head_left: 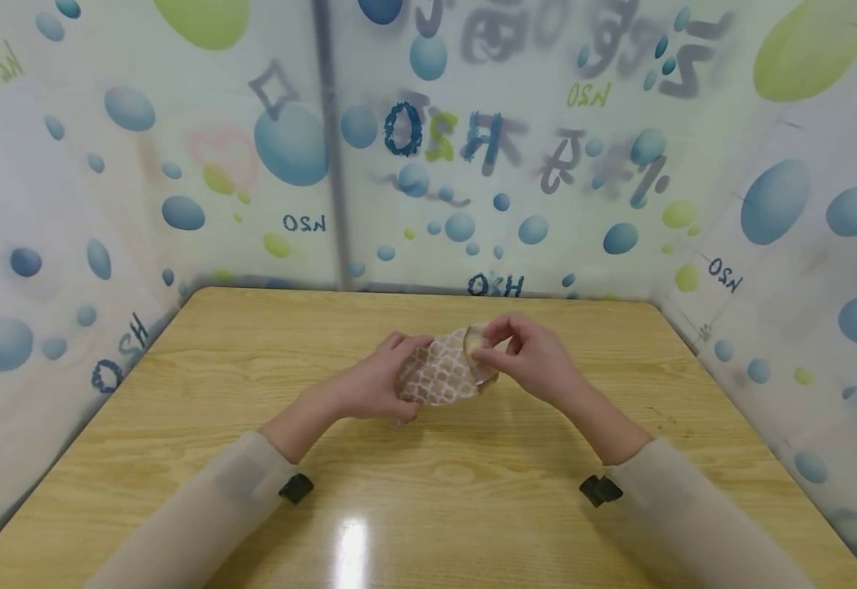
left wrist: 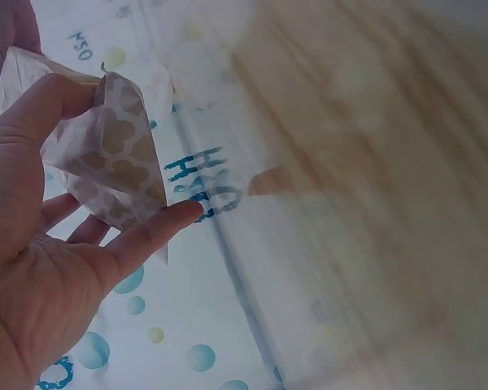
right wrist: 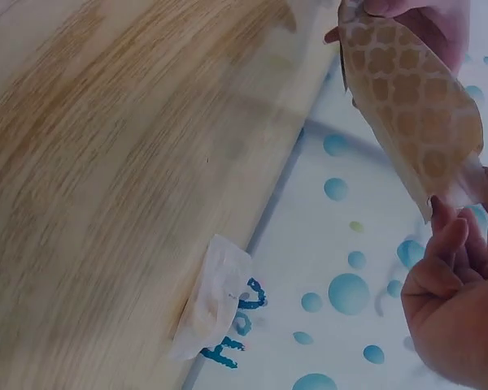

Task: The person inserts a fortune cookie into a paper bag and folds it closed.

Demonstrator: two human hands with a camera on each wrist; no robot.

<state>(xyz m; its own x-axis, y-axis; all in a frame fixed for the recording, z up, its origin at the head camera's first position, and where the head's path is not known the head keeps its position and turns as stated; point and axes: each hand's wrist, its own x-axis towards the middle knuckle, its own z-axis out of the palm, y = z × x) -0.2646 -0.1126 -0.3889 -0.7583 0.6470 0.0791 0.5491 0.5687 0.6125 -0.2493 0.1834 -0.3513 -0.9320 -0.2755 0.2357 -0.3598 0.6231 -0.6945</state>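
A brown paper bag [head_left: 443,372] with a white lattice pattern is held above the wooden table. My left hand [head_left: 380,380] grips its left end, fingers along the top edge and thumb below. In the left wrist view, that hand [left wrist: 57,219] has digits on both sides of the creased paper bag [left wrist: 122,146]. At the other end, where a pale inside shows, my right hand [head_left: 534,360] pinches with thumb and forefinger. Seen from the right wrist, my right hand [right wrist: 455,284] meets the bag's [right wrist: 415,106] whitish end with its fingertips.
The wooden table [head_left: 443,507] reaches back to a wall curtain [head_left: 413,213] printed with bubbles and letters. A whitish translucent shape [right wrist: 215,301] overlaps the table edge in the right wrist view. Dark wrist devices [head_left: 297,488] sit by both sleeve cuffs.
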